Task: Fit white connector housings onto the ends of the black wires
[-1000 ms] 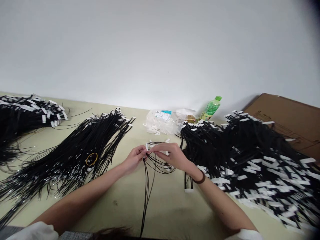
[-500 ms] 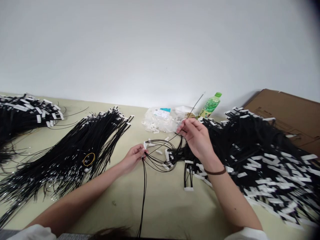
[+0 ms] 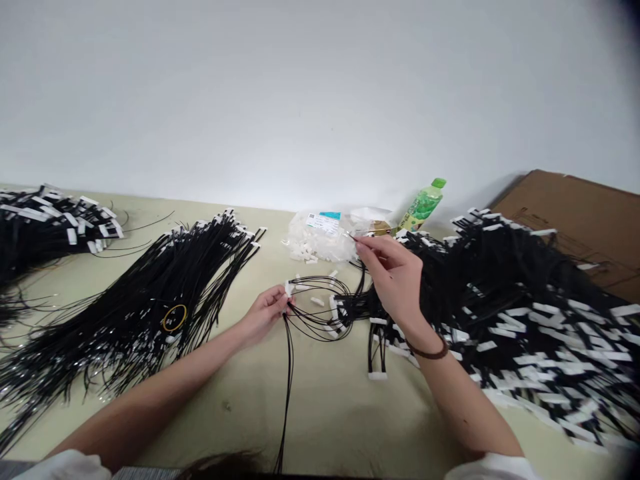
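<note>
My left hand [image 3: 263, 312] pinches a small bundle of thin black wires [image 3: 289, 373] with white connectors at its top; the wires trail down toward me and loop to the right. My right hand [image 3: 395, 277] is raised above the table beside the big pile of black wires with white tags [image 3: 520, 307]. Its fingertips pinch the end of a single black wire near the bag. Loose white connectors [image 3: 327, 307] lie between my two hands.
A clear bag of white connectors [image 3: 320, 241] and a green bottle [image 3: 423, 205] lie at the back. Another fanned wire bundle with a yellow rubber band [image 3: 174, 317] lies left, a further pile [image 3: 45, 227] at far left. A cardboard box [image 3: 575, 220] stands at right.
My right hand left the left hand, rose to the wire pile and drew one wire up, then lowered slightly. My left hand kept its bundle nearly still.
</note>
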### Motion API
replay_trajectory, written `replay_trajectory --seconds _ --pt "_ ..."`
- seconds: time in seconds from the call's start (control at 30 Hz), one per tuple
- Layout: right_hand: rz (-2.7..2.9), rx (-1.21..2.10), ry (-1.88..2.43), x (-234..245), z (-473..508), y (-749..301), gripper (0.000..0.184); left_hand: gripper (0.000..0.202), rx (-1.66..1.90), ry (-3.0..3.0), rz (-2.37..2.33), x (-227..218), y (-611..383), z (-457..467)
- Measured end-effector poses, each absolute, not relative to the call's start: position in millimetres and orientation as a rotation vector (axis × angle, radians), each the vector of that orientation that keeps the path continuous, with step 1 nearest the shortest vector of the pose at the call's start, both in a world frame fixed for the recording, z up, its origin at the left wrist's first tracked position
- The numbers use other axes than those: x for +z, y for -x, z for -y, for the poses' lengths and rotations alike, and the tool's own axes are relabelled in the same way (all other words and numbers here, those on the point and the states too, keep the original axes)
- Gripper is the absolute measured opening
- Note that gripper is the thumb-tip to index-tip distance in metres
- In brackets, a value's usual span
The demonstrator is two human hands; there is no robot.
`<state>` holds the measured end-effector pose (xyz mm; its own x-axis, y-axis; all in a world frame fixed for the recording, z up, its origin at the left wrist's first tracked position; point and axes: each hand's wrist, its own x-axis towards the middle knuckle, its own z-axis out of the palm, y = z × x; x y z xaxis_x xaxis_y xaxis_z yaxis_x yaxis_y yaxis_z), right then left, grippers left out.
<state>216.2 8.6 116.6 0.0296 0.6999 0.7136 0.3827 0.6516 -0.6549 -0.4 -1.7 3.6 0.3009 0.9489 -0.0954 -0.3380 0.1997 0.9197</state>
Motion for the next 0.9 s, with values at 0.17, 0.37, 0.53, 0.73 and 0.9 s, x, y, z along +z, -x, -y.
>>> replay_trajectory --seconds 0.17,0.37,0.53,0.73,0.9 --pt "1.636 0.345 0.93 118.8 -6.0 -215.2 0.013 0.021 1.045 -0.964 -0.786 2.0 1.1 1.2" --pt "1.785 0.52 0.916 119.3 -3.3 -211.3 0.015 0.021 1.034 -0.972 -0.756 4.6 1.2 2.3" --pt "2.254 0.653 0.874 123.1 1.9 -210.0 0.013 0.021 1.019 -0.968 -0.71 2.8 3.0 2.1" --pt "2.726 0.781 0.737 116.4 3.0 -211.4 0.015 0.021 1.015 -0.965 -0.684 1.5 3.0 1.5" --pt "2.663 0.699 0.791 113.5 4.5 -207.6 0.02 0.022 1.007 -0.968 -0.667 0.8 3.5 2.0"
